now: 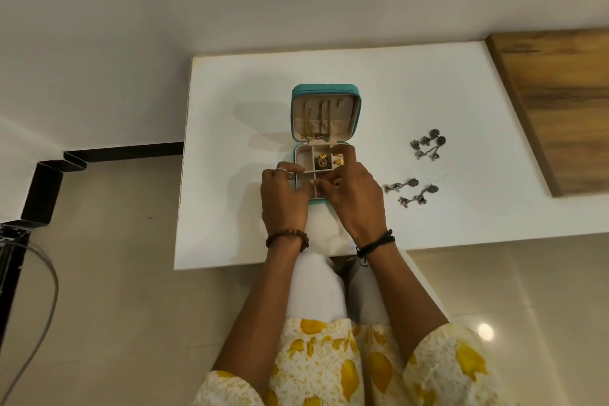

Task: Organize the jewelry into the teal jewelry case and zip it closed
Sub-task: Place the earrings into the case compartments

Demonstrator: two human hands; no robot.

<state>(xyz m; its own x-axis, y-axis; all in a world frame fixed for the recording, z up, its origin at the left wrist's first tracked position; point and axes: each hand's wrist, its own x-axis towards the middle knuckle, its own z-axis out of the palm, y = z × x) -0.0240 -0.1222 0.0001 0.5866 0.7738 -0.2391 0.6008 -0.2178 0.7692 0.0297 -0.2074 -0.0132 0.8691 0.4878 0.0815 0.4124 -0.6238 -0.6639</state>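
The teal jewelry case (324, 89) lies open on the white table (412, 92), lid upright with several gold chains (316, 120) hanging inside it. A round gold and green piece (321, 162) sits in a middle compartment, and gold rings (338, 161) in the right one. My left hand (284, 196) rests on the case's left front edge. My right hand (351, 193) hovers over the front compartments, fingers pinched together. Whether they hold something small I cannot tell. Silver dangling earrings lie on the table to the right, one cluster (428, 147) farther away and a pair (412, 193) nearer.
A wooden panel (560, 109) adjoins the table's right side. The table's front edge runs just under my wrists, and its left edge stands a little left of the case. A black frame (49, 181) and a cable (39, 290) are on the floor at left.
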